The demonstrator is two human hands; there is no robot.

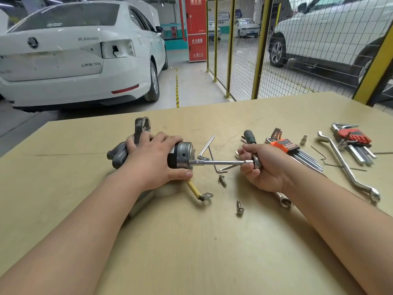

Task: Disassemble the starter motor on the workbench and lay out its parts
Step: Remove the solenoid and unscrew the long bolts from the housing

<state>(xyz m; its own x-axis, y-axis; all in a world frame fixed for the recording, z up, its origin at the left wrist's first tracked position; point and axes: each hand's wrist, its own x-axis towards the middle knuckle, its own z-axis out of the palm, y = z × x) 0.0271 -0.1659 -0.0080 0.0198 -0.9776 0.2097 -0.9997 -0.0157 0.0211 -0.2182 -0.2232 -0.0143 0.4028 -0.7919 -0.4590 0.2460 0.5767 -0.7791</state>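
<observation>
Surface: workbench (202, 241), hex keys (355, 137) near its right edge.
Room: I see a white car (74, 56).
Left hand (153, 160): grips starter motor (184, 153).
Right hand (265, 167): grips driver (223, 162).

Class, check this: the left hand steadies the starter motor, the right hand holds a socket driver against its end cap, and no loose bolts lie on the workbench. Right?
Wrong on the bolts: the head view shows two loose bolts on the workbench, below the socket driver. The left hand does steady the starter motor and the right hand holds the driver.
</observation>
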